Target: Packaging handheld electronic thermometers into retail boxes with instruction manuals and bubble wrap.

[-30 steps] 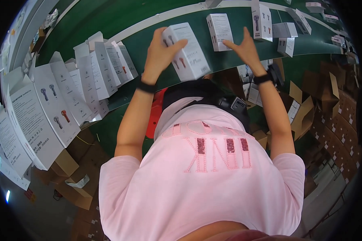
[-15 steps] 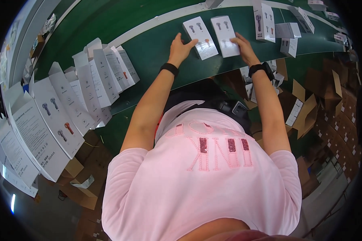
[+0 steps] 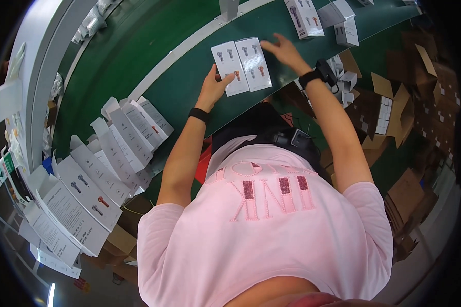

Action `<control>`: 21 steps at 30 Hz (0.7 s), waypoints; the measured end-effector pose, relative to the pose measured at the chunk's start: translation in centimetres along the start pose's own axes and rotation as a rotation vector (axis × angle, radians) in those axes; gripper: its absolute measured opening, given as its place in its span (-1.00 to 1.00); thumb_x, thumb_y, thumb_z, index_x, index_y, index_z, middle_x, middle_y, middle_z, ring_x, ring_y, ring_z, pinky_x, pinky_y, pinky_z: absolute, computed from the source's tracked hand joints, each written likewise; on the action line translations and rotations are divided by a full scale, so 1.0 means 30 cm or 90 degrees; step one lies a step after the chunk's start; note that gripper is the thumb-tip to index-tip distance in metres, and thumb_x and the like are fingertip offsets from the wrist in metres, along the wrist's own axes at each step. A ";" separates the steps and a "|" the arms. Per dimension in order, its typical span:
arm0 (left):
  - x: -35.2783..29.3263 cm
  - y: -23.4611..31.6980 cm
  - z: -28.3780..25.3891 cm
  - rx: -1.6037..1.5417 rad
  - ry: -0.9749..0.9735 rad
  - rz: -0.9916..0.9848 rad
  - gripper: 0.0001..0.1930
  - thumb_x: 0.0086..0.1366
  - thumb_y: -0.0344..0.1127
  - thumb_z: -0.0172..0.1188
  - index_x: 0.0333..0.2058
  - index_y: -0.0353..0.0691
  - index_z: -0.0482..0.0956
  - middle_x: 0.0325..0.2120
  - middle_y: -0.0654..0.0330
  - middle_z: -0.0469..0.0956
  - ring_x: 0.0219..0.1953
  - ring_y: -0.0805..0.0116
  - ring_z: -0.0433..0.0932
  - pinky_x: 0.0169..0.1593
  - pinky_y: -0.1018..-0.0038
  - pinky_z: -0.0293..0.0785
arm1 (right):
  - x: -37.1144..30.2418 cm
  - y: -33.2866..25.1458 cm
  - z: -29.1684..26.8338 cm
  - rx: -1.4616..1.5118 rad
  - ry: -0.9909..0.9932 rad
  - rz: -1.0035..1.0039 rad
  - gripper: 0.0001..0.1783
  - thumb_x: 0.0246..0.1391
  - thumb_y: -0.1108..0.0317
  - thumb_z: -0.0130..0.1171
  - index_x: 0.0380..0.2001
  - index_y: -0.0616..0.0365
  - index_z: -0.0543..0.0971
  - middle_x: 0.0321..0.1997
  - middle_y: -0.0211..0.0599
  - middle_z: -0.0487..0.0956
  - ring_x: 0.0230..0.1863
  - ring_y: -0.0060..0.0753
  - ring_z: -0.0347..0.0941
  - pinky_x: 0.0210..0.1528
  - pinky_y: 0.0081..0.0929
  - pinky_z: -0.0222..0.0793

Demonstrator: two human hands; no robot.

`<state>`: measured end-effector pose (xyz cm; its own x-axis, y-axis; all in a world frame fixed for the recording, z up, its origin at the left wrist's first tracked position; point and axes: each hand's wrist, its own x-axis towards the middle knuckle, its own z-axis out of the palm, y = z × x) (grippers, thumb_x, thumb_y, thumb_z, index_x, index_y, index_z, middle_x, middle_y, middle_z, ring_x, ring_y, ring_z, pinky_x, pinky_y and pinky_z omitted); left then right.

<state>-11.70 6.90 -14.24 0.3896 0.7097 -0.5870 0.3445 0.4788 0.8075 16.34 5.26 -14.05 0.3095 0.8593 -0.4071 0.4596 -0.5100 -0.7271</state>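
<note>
Two white printed cartons lie side by side on the green work table, their long edges about touching. Small pictures of grey and orange handheld gadgets mark their faces. My left hand holds the left carton at its lower left edge, thumb over the face and fingers along the side. Just off the upper right edge of the right carton is my right hand, fingers apart and nothing in it.
Several open-topped white cartons stand in a leaning row at left. More white cartons stand on the green table at far right. A metal post rises at the far rail. Open brown boxes sit below at right.
My right hand has let go of the right carton and moved off it. The two cartons, apart before, now lie together. The whole view has turned to the right.
</note>
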 end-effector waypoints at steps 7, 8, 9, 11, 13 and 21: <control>0.004 -0.122 0.051 0.123 0.046 0.238 -0.08 0.04 -0.09 0.44 0.28 -0.31 0.14 -0.08 -0.15 0.49 -0.05 0.00 0.49 0.01 0.23 0.42 | 0.054 -0.288 0.125 -0.279 -0.132 0.038 0.31 -0.50 -0.57 0.28 0.12 0.39 0.36 -0.11 0.17 0.60 -0.04 0.18 0.55 0.01 -0.07 0.45; -0.029 -0.068 0.093 0.042 0.007 0.221 -0.09 0.05 -0.10 0.43 0.28 -0.32 0.14 -0.09 -0.12 0.50 -0.04 -0.01 0.47 0.03 0.23 0.39 | 0.074 -0.265 0.195 -0.321 -0.103 0.065 0.26 -0.60 -0.55 0.34 0.01 0.39 0.46 -0.13 0.28 0.56 0.02 0.26 0.49 0.05 -0.04 0.40; -0.046 -0.066 0.103 0.060 0.015 0.199 -0.08 0.07 -0.13 0.42 0.30 -0.32 0.09 -0.06 -0.12 0.47 -0.01 0.00 0.44 0.05 0.25 0.37 | 0.065 -0.249 0.274 -0.310 -0.005 0.029 0.25 -0.69 -0.51 0.40 -0.05 0.40 0.51 -0.06 0.42 0.45 0.08 0.36 0.37 0.14 -0.03 0.32; -0.078 -0.087 0.125 0.155 0.078 0.175 -0.03 0.10 -0.16 0.41 0.34 -0.34 -0.01 0.01 -0.16 0.40 0.04 0.00 0.40 0.09 0.28 0.34 | 0.086 -0.286 0.303 -0.350 -0.101 0.031 0.26 -0.72 -0.47 0.43 -0.03 0.41 0.50 0.07 0.45 0.29 0.12 0.42 0.26 0.21 0.06 0.24; -0.088 -0.122 0.135 0.141 0.103 0.144 0.05 0.12 -0.15 0.39 0.38 -0.34 -0.17 0.11 -0.24 0.27 0.13 -0.02 0.34 0.16 0.26 0.28 | 0.028 -0.331 0.308 -0.370 -0.090 0.053 0.24 -0.68 -0.46 0.41 0.01 0.35 0.49 0.14 0.41 0.22 0.14 0.45 0.22 0.18 0.35 0.16; -0.052 -0.115 0.281 0.107 0.095 0.197 0.05 0.19 -0.22 0.34 0.39 -0.30 -0.29 0.17 -0.25 0.21 0.20 -0.06 0.28 0.22 0.23 0.23 | -0.028 -0.318 0.226 -0.439 0.010 0.028 0.14 -0.57 -0.38 0.41 0.05 0.23 0.48 0.33 0.36 0.06 0.20 0.47 0.16 0.05 0.63 0.12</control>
<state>-6.28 -0.22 -16.61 0.3732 0.8804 -0.2926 0.3709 0.1475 0.9169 6.06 9.66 -10.53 0.3499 0.8394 -0.4159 0.8694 -0.4563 -0.1896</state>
